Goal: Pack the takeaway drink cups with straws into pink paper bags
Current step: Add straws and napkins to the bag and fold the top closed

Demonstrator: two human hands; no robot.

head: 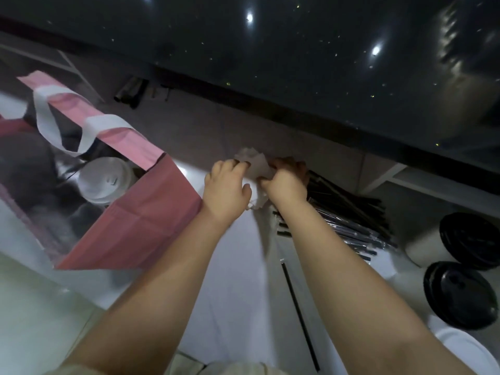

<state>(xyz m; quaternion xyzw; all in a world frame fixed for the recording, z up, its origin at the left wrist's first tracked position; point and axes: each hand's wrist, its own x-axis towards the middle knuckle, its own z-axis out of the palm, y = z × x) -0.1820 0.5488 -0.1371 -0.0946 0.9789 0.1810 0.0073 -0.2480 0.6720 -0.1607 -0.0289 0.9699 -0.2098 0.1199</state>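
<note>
head view looks down on both forearms reaching out over a white table (243,266). the left hand (226,188) and right hand (284,182) meet on a crumpled pale paper (254,162), perhaps a napkin or a wrapper; i cannot tell which. the left fingers (235,165) are curled and pinch one edge of it, and the right fingers (281,162) are curled tight into the other side, so the two hands seem to be pulling or tearing it apart.

the pink paper bag (140,226) stands open at the left, just beside the left wrist, its white handle (54,115) flopped over the mouth. a white-lidded cup (104,180) already sits upright inside it. no straw shows in the bag, though part of its inside is dark.

a pile of wrapped black straws (349,212) lies under and beyond the right hand. one loose straw (297,315) lies alone on the table between the forearms. two black-lidded cups (460,293) wait at the right edge, well apart from the bag.

by my reading the first cup is packed and the step in hand is preparing its extras. the next move calls for freeing one hand from the paper, taking a single straw, and slipping it down beside the cup without tipping the bag, whose light wall could fold.
</note>
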